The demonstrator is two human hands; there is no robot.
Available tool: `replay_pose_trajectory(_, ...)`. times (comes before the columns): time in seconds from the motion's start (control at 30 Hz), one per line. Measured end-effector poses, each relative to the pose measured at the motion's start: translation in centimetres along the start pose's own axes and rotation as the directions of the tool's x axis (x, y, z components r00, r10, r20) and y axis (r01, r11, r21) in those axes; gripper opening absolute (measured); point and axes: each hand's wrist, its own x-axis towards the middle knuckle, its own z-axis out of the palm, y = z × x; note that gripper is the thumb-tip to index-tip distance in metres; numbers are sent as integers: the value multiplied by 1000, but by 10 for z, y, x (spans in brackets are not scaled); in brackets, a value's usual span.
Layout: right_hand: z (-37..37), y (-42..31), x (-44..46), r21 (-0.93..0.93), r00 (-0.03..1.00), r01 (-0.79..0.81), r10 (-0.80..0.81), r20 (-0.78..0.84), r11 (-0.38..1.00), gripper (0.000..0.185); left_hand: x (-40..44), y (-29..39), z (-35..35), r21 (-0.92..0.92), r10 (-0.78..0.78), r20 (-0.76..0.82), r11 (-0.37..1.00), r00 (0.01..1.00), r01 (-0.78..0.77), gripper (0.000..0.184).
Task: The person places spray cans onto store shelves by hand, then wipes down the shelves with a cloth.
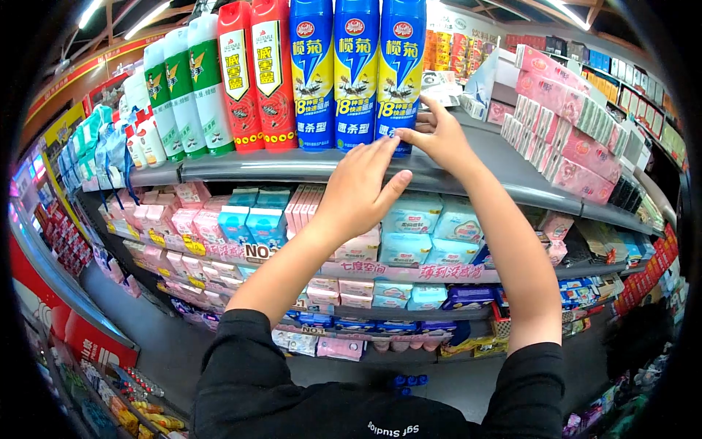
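Note:
Three blue-and-yellow insecticide spray cans point(356, 69) stand upright side by side on the top shelf. At the rightmost insecticide spray can point(401, 58), my right hand point(444, 139) has its thumb across the lower front and its fingers along the right side. My left hand point(365, 183) is before the shelf edge, its fingers stretched toward the bases of the middle and right cans and its thumb apart. Whether those fingertips touch a can is unclear. Two red spray cans point(271, 80) stand left of the blue ones, followed by several green-and-white spray cans point(208, 91).
The grey shelf point(241, 168) has a rounded front edge. Pink boxed packs point(585, 157) are stacked at its right. Packaged goods point(406, 249) fill the lower shelves. White bottles point(146, 139) stand at the left end, near hanging blue-green items point(110, 146).

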Motion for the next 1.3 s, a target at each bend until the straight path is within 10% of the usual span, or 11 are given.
replay_pose_trajectory(0.13,-3,2,5,-345,990,-56,96,99,937,79,-2,-3,5,204,144,-64,970,987,-129,48)
replay_pose_trajectory(0.43,-2,7,7,-279,997,-30,49,59,960,87,11,-11,1,194,123,-5,974,992,-120,21)
replay_pose_trajectory(1.17,-1,13,11,-49,990,-50,56,132,998,75,3,-13,8,235,187,-68,958,980,-166,26)
replay_pose_trajectory(1.3,-6,2,8,-235,983,-107,138,118,966,87,-1,-13,11,224,192,-121,961,974,-162,31)
